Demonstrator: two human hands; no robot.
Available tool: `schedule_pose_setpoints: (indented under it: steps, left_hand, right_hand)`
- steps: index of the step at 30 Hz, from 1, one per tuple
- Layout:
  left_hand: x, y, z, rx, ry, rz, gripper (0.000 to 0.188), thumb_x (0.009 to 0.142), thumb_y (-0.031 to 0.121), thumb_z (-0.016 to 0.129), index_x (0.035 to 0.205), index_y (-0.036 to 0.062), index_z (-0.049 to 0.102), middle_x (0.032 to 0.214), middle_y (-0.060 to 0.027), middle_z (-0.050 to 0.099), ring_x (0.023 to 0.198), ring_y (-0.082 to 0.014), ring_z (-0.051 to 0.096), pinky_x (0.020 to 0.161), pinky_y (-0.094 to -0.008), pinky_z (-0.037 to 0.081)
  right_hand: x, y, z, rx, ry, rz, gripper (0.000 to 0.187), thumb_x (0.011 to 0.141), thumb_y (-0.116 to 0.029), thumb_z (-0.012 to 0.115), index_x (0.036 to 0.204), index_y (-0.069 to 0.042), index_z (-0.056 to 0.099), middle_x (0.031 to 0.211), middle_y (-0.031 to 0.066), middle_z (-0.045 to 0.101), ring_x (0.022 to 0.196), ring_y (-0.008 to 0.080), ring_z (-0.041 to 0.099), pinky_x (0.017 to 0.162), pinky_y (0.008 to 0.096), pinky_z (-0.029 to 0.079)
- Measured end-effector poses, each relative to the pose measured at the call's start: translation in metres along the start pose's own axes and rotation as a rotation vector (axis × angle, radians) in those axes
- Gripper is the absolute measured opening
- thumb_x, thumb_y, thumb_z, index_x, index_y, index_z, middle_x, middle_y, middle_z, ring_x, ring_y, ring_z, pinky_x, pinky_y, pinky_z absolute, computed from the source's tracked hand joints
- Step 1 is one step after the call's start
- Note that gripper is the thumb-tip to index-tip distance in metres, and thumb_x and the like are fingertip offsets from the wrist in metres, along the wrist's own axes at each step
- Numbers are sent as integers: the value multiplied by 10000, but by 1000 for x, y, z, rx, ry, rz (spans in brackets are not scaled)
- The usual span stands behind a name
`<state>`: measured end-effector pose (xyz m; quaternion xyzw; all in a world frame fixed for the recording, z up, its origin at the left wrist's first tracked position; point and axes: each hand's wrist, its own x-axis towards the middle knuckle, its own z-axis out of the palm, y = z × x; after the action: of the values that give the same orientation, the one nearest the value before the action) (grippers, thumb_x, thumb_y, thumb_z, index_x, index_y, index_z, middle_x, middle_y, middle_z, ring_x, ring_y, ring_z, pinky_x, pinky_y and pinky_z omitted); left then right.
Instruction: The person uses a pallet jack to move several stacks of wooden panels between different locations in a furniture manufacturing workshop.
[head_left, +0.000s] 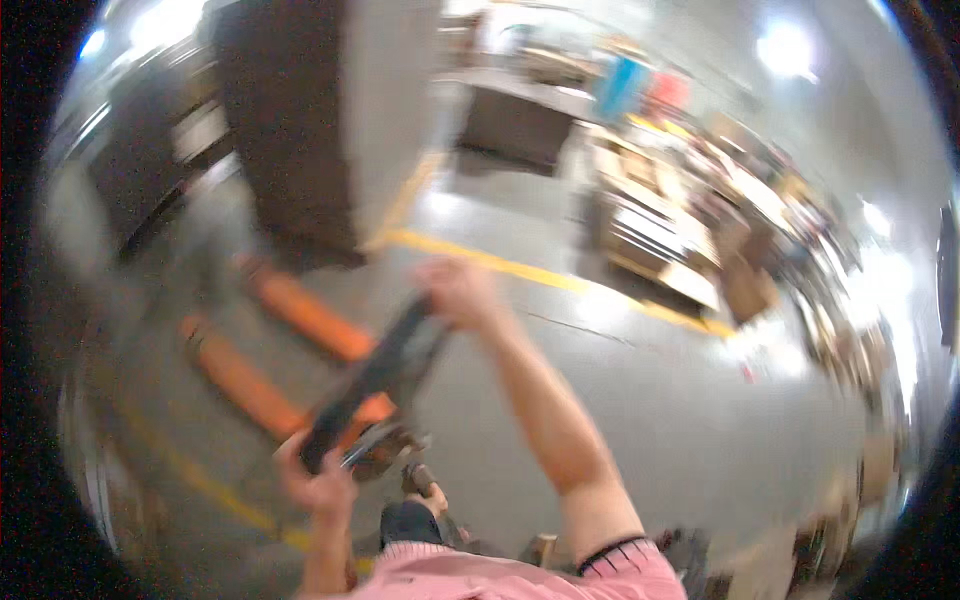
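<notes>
Head view: I'm seeing the left hand (318,485) gripping the near end of a dark bar (362,390), the right hand (455,290) holding its far end, the bar crossing the orange forks (243,382) from this angle. Both grips are looking complete; what's remaining isn't showing through this blur.
</notes>
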<state>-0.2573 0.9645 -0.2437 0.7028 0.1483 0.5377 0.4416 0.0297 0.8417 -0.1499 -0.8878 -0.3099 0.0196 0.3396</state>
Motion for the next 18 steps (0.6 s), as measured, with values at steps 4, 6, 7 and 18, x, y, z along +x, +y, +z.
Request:
schedule_pose_setpoints:
  steps: [4, 6, 7, 18]
  left_hand:
    - [69, -45, 11, 471, 99, -2, 311, 940, 214, 636, 1140, -20, 589, 1052, -163, 629, 928, -277, 622, 820, -397, 507]
    - [103, -73, 6, 489, 177, 43, 373, 940, 352, 659, 1086, 10, 631, 1009, -157, 658, 846, -268, 634, 750, -401, 522]
    - [114, -84, 3, 500, 225, 123, 379, 927, 341, 682, 1060, -8, 617, 966, -169, 649, 790, -277, 620, 709, -401, 510]
    - [261, -198, -20, 740, 408, 67, 417, 929, 298, 691, 1117, -53, 565, 968, -198, 629, 835, -325, 609, 763, -411, 489]
  right_hand:
    - [75, -29, 28, 206, 206, -225, 409, 876, -394, 575, 756, -23, 700, 779, 186, 674, 760, 379, 653, 705, 487, 504]
    - [109, -47, 40, 210, 249, -290, 418, 874, -372, 570, 711, -5, 689, 755, 204, 660, 772, 405, 645, 700, 496, 502]
    - [118, -53, 48, 202, 203, -300, 407, 869, -360, 570, 702, -9, 691, 753, 210, 656, 774, 412, 639, 707, 494, 503]
    - [293, -130, 144, 313, 168, -528, 433, 866, -357, 544, 701, 23, 668, 697, 243, 609, 728, 446, 613, 672, 526, 473]
